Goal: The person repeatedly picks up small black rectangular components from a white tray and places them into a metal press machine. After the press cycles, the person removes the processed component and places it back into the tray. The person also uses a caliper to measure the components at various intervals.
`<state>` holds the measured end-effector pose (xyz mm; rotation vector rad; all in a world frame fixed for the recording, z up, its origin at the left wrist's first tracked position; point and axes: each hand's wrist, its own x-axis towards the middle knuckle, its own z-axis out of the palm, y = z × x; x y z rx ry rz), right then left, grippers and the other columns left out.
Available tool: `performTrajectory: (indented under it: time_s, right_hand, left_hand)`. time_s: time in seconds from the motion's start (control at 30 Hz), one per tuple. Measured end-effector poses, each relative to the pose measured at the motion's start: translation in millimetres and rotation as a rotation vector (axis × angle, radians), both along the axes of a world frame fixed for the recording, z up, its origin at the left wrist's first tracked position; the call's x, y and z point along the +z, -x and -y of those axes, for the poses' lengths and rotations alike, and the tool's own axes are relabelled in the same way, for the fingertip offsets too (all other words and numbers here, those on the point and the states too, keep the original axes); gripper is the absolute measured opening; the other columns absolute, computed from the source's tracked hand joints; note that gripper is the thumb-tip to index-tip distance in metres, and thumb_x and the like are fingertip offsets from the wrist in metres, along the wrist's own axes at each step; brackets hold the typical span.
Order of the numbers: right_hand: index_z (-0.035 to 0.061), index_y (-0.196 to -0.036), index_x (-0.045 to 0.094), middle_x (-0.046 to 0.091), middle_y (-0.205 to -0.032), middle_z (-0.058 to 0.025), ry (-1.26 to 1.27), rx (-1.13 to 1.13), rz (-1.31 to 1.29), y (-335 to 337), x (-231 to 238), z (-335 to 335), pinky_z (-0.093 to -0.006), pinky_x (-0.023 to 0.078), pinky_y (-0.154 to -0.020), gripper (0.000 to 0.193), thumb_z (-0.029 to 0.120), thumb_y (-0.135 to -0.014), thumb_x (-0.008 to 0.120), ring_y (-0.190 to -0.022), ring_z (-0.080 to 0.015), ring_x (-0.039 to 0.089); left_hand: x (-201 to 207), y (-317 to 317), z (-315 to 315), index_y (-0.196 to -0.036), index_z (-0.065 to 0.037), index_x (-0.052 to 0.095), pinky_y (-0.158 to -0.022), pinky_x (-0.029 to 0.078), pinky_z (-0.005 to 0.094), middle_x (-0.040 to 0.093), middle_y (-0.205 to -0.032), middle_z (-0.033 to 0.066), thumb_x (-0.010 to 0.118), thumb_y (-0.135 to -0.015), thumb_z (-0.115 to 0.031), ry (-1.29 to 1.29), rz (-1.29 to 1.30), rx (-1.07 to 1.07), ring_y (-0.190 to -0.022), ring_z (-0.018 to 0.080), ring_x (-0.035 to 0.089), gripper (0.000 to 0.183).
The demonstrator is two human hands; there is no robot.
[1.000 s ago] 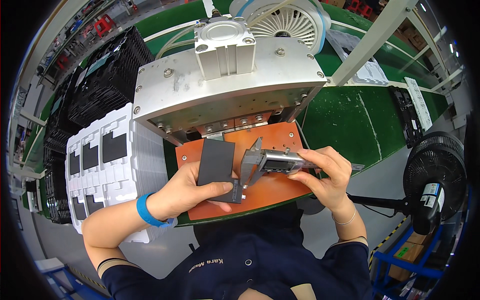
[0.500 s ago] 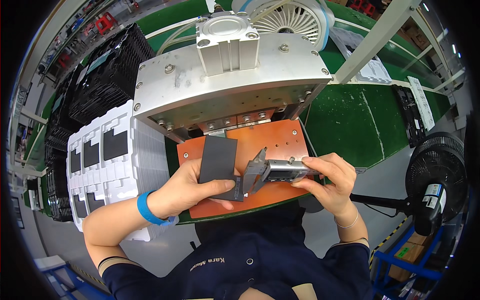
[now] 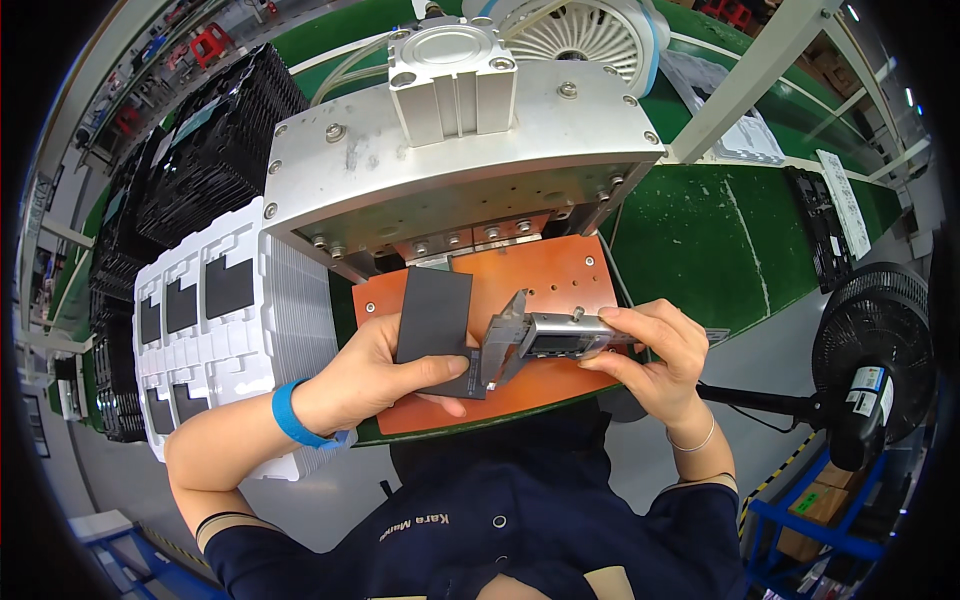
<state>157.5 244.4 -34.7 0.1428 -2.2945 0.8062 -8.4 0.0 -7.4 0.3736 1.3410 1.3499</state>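
Observation:
My left hand grips a flat, black, L-shaped piece by its lower part, thumb on top and fingers beneath. Between the thumb and fingers of my right hand is a digital caliper with a small display, held level. Its jaws point toward the black piece and lie right beside its narrow lower right end; whether they touch it I cannot tell. Both hands are over an orange base plate, in front of a metal press with a block-shaped cylinder on top.
To the left stands a stack of white trays with similar black pieces in the top one. Black trays are piled behind it. A black fan is at the right, and a white fan stands behind the press on the green table.
The caliper and my right hand have shifted very slightly up and left. My left hand keeps its hold on the black piece, almost still.

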Motion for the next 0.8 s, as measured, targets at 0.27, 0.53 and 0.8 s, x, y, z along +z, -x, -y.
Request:
performTrajectory:
  time_s: [0.27,0.53,0.8]
  right_hand:
    - [0.0046,-0.102,0.072,0.069,-0.080,-0.0072,-0.002,-0.001,0.045,-2,10,0,-0.0262,0.049,-0.053,0.046,0.021,-0.064,0.089,-0.061,-0.0179,0.062]
    - [-0.0017,-0.134,0.055,0.063,-0.105,-0.0033,0.399,-0.380,0.160,-57,-37,-104,-0.0216,0.046,-0.089,0.046,-0.003,-0.089,0.066,-0.095,-0.0102,0.060]
    - [-0.0002,-0.116,0.067,0.048,-0.072,0.0069,0.240,-0.718,0.360,-56,-123,-202,-0.0204,0.030,-0.057,0.036,0.012,-0.084,0.079,-0.063,-0.0033,0.037]
  left_hand:
    - [6,-1,8,-0.122,0.003,0.057,-0.079,0.063,0.0304,0.063,-0.116,0.0112,0.062,-0.096,-0.009,-0.063,-0.024,0.004,-0.097,0.0182,0.067,0.029]
    - [84,5,134,-0.115,-0.004,0.067,-0.073,0.056,0.0320,0.069,-0.100,0.0104,0.061,-0.077,0.010,0.246,-1.550,0.205,-0.088,0.0284,0.069,0.041]
    - [12,-51,181,-0.122,-0.008,0.066,-0.088,0.051,0.0383,0.062,-0.125,0.0142,0.060,-0.075,0.007,0.745,-1.775,0.425,-0.111,0.0342,0.058,0.050]
